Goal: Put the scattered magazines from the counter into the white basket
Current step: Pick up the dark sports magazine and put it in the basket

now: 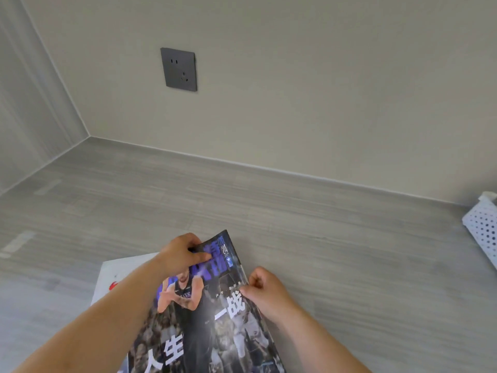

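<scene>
A magazine (204, 319) is being pinched by the left hand (177, 255) and right hand (266, 289), seemingly for lifting toward the white basket (481, 230) well to their right.

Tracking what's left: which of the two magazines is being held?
The dark basketball magazine, gripped by the left hand at its top and the right hand at its side edge. The white magazine with a red mark lies on the counter.

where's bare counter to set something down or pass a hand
Bare counter runs from the dark magazine right to the white basket, and along the wall. Crowded in front: left hand and right hand grip it, a white magazine at left.
</scene>
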Demonstrator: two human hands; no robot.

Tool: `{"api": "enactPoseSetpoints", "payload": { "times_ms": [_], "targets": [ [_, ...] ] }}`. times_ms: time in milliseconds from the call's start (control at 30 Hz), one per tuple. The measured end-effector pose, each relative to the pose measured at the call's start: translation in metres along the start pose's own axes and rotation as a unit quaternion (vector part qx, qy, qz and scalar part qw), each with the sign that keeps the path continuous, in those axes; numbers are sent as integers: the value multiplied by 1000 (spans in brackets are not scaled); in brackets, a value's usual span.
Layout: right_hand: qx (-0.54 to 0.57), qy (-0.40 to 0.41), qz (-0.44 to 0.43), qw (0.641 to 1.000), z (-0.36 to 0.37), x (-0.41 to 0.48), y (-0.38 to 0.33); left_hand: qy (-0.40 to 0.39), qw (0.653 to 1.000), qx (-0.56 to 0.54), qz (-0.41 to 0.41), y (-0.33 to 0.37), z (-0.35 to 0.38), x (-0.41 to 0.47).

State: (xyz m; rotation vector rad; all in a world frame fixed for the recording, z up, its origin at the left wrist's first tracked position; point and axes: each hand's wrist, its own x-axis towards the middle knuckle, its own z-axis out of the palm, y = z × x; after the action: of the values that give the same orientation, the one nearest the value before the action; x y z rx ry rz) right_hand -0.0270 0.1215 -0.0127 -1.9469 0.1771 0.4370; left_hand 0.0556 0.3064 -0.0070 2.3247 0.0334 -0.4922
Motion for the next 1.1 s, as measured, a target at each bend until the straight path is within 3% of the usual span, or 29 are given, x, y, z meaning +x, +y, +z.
{"api": "enactPoseSetpoints", "payload": {
  "times_ms": [133,233,400,600,733,867,933,1100],
  "targets": [
    [121,-10,23,992,-39,-17,7,-19,995,-60,74,51,9,1],
    [106,-37,-15,994,-71,-32,6,-31,987,-61,145,98,27,0],
    [77,69,-58,993,-138,-59,9,40,969,-109,220,173,58,-2],
    [61,183,-74,978,-234,-97,34,129,959,-135,211,241,108,11],
    [77,254,-81,961,-295,-120,56,38,952,-271,139,283,151,19],
    [74,332,-79,937,-355,-138,83,-187,956,-176,139,320,196,23],
    [60,359,-91,927,-383,-145,95,-192,954,-160,167,347,214,24],
    [99,434,-123,887,-443,-158,104,-109,946,-151,267,435,237,35]
  ]
}}
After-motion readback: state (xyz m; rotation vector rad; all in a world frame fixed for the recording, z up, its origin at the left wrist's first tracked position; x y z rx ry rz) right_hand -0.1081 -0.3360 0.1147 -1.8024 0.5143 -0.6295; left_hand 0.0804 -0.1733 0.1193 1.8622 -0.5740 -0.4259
